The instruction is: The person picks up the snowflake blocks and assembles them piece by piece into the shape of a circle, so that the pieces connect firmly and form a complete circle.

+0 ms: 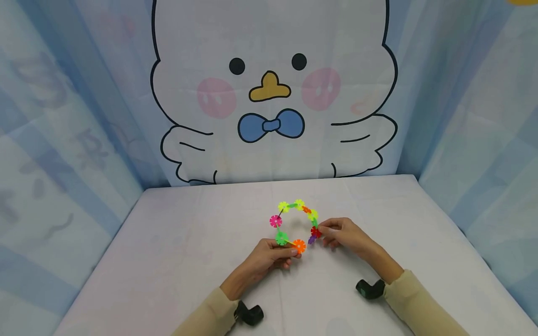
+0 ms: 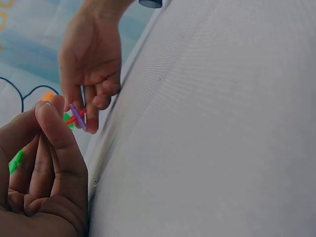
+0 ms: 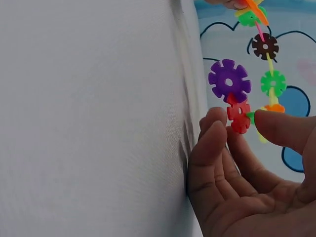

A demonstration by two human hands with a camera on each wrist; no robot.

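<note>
A nearly closed ring of colourful notched plastic snowflake discs [image 1: 275, 221] is held up above the white table. My left hand [image 1: 269, 255] pinches the orange disc [image 1: 299, 245] at one end between thumb and finger. At the other end, my right hand [image 1: 346, 234] grips the chain by the red disc [image 3: 239, 122], thumb near a green piece linked to it. A purple disc [image 3: 240, 90] is slotted to the red one and forms the free tip, facing the orange disc across a small gap. The left wrist view shows that purple disc [image 2: 78, 117] nearly edge-on.
The table [image 1: 189, 261] has a white cloth and ends at a curtain backdrop [image 1: 193, 46] with a cartoon bird. Blue-white curtains [image 1: 63, 140] flank both sides. Black wrist cameras [image 1: 252, 316] stick out by both sleeves.
</note>
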